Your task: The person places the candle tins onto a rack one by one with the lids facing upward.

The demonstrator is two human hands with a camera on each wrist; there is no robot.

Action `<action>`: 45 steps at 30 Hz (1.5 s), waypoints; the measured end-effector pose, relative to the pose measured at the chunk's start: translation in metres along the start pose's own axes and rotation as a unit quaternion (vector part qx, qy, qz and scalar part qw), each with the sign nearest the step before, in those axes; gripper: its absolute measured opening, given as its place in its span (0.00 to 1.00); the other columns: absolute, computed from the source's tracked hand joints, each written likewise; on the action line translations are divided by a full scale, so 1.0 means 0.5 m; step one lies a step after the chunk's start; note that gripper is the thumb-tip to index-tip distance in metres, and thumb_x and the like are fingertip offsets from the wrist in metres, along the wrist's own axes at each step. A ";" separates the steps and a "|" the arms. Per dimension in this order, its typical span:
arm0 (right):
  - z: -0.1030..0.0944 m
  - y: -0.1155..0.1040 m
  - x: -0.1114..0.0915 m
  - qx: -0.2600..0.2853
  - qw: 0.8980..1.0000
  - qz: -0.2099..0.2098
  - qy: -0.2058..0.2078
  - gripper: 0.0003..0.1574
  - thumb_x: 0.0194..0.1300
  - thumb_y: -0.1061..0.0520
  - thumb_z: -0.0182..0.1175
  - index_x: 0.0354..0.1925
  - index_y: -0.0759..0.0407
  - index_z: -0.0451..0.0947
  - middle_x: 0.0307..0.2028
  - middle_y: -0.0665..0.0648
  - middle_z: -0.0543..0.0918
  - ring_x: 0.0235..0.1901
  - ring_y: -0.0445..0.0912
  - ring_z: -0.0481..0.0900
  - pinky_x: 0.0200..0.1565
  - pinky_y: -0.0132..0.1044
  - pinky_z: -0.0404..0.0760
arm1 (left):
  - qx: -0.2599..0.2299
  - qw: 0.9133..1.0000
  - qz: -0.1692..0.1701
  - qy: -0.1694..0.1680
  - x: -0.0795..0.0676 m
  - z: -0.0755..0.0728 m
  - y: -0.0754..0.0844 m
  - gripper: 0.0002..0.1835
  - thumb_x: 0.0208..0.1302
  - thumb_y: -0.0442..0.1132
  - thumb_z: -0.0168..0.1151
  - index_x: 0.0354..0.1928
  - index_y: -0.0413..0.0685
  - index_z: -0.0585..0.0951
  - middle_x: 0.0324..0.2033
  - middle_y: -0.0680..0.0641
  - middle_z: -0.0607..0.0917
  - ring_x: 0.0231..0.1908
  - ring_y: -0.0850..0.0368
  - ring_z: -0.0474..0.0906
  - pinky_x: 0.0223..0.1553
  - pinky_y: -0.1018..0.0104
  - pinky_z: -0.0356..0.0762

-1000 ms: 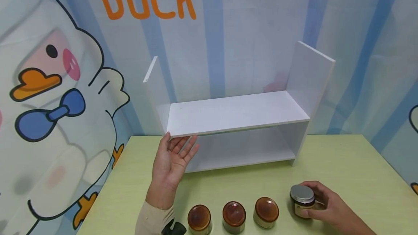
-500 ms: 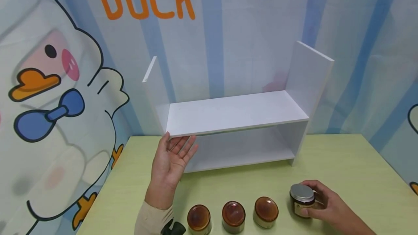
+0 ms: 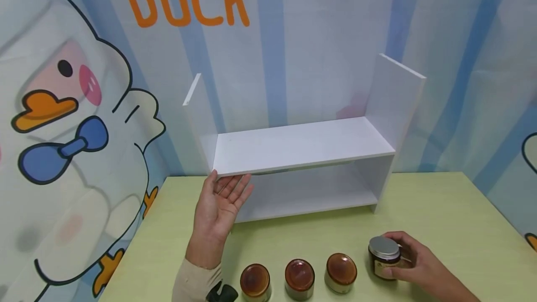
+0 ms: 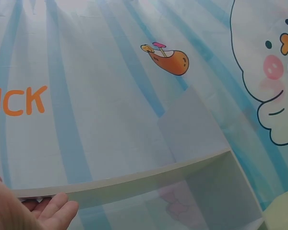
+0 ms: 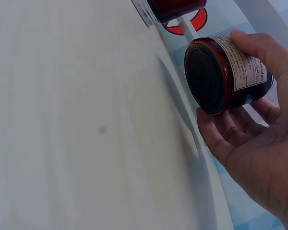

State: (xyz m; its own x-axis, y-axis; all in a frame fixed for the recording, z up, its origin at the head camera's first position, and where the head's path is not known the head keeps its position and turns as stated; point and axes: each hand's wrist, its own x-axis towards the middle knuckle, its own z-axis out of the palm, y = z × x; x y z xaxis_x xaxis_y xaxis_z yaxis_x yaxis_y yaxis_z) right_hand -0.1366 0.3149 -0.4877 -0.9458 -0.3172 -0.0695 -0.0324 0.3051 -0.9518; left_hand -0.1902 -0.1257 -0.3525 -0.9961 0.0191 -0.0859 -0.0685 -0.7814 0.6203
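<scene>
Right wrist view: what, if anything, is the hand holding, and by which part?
A jar, held by the right hand round its side: thumb on the label, fingers opposite.

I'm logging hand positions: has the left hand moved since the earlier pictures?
No, not visibly: judged against the white shelf's upper board in the head view, the left hand stays at that board's front left corner.

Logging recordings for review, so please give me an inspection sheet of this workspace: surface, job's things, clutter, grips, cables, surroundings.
Surface: pale green table.
Job's things: silver-lidded jar; three brown-topped jars in a row; white shelf.
Clutter: nothing seen.
Grips: right grip holds the silver-lidded jar; left grip on the white shelf's front edge, fingers underneath.
Cables: nothing seen.
Surroundings: blue-striped backdrop with duck pictures.
</scene>
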 end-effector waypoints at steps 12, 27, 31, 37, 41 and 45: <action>0.007 -0.001 -0.007 0.003 1.000 -0.011 0.004 0.36 0.69 0.61 0.66 0.69 0.64 0.62 0.60 0.61 0.74 0.55 0.36 0.80 0.51 0.33 0.83 | -0.005 1.000 -0.004 -0.008 -0.004 -0.003 0.002 0.28 0.82 0.54 0.41 0.71 0.43 0.61 0.56 0.43 0.75 0.58 0.48 0.81 0.69 0.51 0.72; 0.007 -0.001 -0.019 0.007 0.999 -0.032 0.039 0.38 0.65 0.63 0.69 0.68 0.65 0.63 0.57 0.48 0.77 0.54 0.35 0.80 0.50 0.32 0.83 | -0.007 1.000 -0.005 0.000 -0.005 -0.004 0.001 0.28 0.82 0.54 0.41 0.71 0.43 0.61 0.55 0.43 0.76 0.57 0.48 0.82 0.67 0.51 0.74; 0.007 0.000 -0.014 -0.007 0.998 -0.046 0.053 0.38 0.63 0.63 0.71 0.67 0.64 0.65 0.56 0.47 0.78 0.53 0.35 0.81 0.50 0.30 0.83 | -0.010 1.000 -0.007 -0.004 -0.002 -0.001 0.003 0.27 0.82 0.55 0.42 0.71 0.44 0.62 0.56 0.44 0.76 0.57 0.48 0.82 0.67 0.52 0.74; 0.002 0.008 -0.006 -0.001 0.999 -0.039 0.032 0.39 0.65 0.63 0.69 0.68 0.67 0.64 0.56 0.52 0.79 0.53 0.36 0.81 0.50 0.31 0.83 | -0.007 1.000 -0.005 -0.001 0.001 0.000 0.002 0.28 0.82 0.54 0.43 0.71 0.44 0.62 0.56 0.44 0.77 0.58 0.48 0.82 0.67 0.52 0.74; -0.001 0.010 -0.003 0.010 0.999 -0.029 0.020 0.39 0.66 0.63 0.68 0.69 0.69 0.63 0.57 0.57 0.77 0.53 0.36 0.81 0.50 0.32 0.84 | -0.008 1.000 -0.004 -0.001 0.000 -0.001 0.000 0.28 0.82 0.54 0.42 0.72 0.44 0.61 0.56 0.44 0.77 0.58 0.48 0.82 0.67 0.52 0.73; -0.004 0.006 -0.003 0.008 0.999 -0.037 0.021 0.37 0.67 0.63 0.67 0.68 0.69 0.63 0.57 0.53 0.78 0.53 0.35 0.80 0.50 0.31 0.84 | -0.007 1.000 -0.005 -0.002 0.001 0.000 -0.001 0.27 0.82 0.54 0.42 0.72 0.44 0.61 0.56 0.44 0.76 0.58 0.48 0.81 0.68 0.52 0.73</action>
State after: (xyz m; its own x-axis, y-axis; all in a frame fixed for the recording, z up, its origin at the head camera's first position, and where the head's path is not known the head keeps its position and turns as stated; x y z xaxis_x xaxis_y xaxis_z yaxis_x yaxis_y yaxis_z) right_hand -0.1357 0.3182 -0.4900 -0.9537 -0.3006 0.0133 -0.0980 0.2682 -0.9584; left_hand -0.1907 -0.1254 -0.3526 -0.9956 0.0283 -0.0892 -0.0770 -0.7904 0.6078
